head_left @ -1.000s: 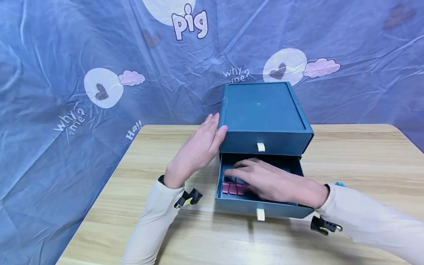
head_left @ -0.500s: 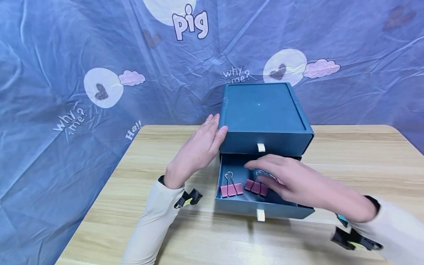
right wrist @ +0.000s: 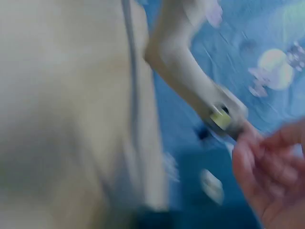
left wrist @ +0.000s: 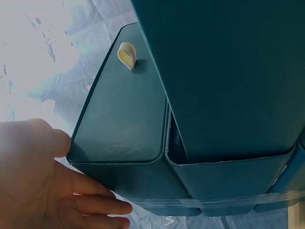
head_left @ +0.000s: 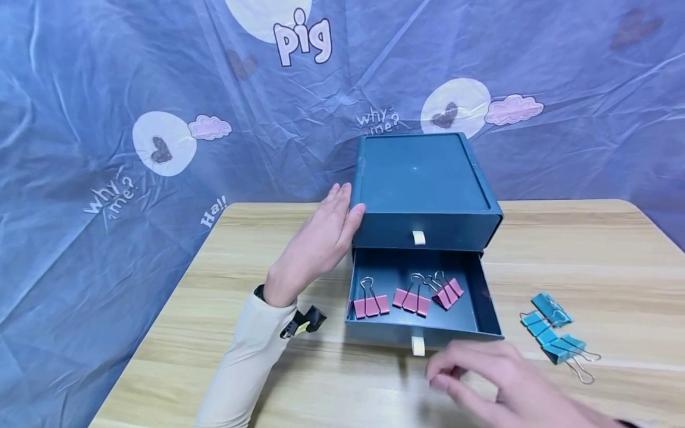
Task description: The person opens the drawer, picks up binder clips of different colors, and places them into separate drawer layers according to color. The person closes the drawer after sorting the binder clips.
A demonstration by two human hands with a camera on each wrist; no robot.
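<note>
A dark teal two-drawer box (head_left: 423, 172) stands on the table with its lower drawer (head_left: 385, 339) pulled out and its upper drawer (head_left: 455, 230) closed. Three pink binder clips (head_left: 411, 302) lie spread inside the lower drawer. My left hand (head_left: 316, 244) rests against the box's left side, fingers straight; the left wrist view shows its fingers (left wrist: 97, 205) at the box's edge. My right hand (head_left: 503, 380), blurred, hovers just in front of the lower drawer with loosely bent fingers. Nothing shows between them, and the right wrist view is blurred too.
Three teal binder clips (head_left: 556, 336) lie together on the wooden table (head_left: 267, 238), right of the drawer. White pull tabs (head_left: 418, 346) stick out from the drawer fronts. A blue printed cloth (head_left: 107, 238) hangs behind the table.
My right hand has come out of the lower drawer and moved toward the front right, uncovering the pink binder clips and the teal ones. My left hand has stayed on the box's side.
</note>
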